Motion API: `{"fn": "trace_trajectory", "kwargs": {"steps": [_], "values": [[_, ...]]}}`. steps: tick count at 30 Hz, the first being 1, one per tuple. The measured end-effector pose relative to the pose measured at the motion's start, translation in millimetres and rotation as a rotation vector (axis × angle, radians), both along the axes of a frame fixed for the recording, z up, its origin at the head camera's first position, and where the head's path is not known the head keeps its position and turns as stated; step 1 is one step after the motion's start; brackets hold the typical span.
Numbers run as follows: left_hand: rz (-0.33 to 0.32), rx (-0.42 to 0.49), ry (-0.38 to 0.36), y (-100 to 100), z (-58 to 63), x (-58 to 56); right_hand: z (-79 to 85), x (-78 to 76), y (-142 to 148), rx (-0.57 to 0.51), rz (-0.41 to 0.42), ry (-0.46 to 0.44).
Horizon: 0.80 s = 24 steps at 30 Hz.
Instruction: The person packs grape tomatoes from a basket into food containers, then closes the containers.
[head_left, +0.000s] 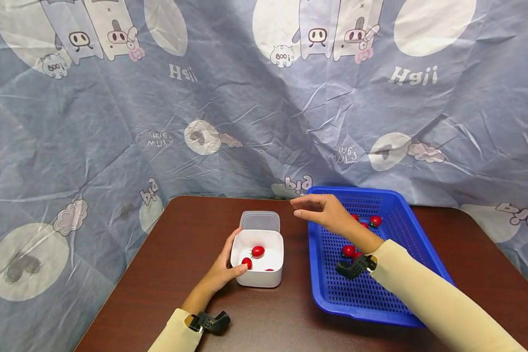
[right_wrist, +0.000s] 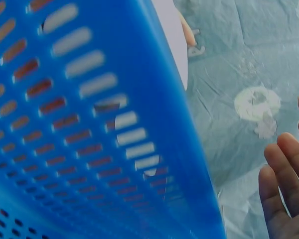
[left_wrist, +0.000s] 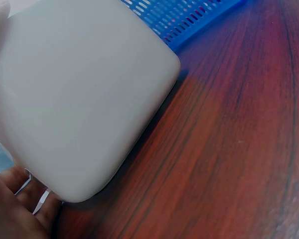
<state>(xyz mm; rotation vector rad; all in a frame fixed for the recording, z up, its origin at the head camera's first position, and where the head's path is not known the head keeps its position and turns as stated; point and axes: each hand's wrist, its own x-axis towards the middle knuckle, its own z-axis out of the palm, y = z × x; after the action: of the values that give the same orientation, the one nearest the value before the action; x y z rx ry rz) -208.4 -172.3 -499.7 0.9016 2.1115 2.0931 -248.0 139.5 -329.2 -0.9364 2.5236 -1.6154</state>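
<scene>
Grained tabletop (head_left: 171,249): left fingers (head_left: 237,271) grip a squarish tub (head_left: 260,279).

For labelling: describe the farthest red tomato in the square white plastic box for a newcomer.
On the brown wood-grain table, left of the blue perforated plastic basket, the person's left hand holds the white box. Inside, find the oval red tomato; unlike its two visible neighbours, it shows whole, clear of thumb and near wall.

The head view looks forward and down; both wrist views, much nearer, share the blue basket (right_wrist: 154,109).
</scene>
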Motion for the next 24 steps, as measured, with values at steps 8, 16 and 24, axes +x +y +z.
{"fn": "trace_trajectory", "kwargs": {"steps": [8, 16, 24], "values": [[0.008, -0.015, 0.003, 0.1, -2.1, -0.8, -18.5, -23.6, 23.7, -0.02, -0.095, 0.004], [-0.007, 0.008, 0.008, 1.0, 0.5, 1.0, -21.9, -32.5, 39.9, -0.031, -0.161, 0.016], [0.01, -0.019, 0.003, 1.1, -0.4, 1.0, -46.2, -58.5, 64.4, -0.006, -0.273, -0.017]]}}
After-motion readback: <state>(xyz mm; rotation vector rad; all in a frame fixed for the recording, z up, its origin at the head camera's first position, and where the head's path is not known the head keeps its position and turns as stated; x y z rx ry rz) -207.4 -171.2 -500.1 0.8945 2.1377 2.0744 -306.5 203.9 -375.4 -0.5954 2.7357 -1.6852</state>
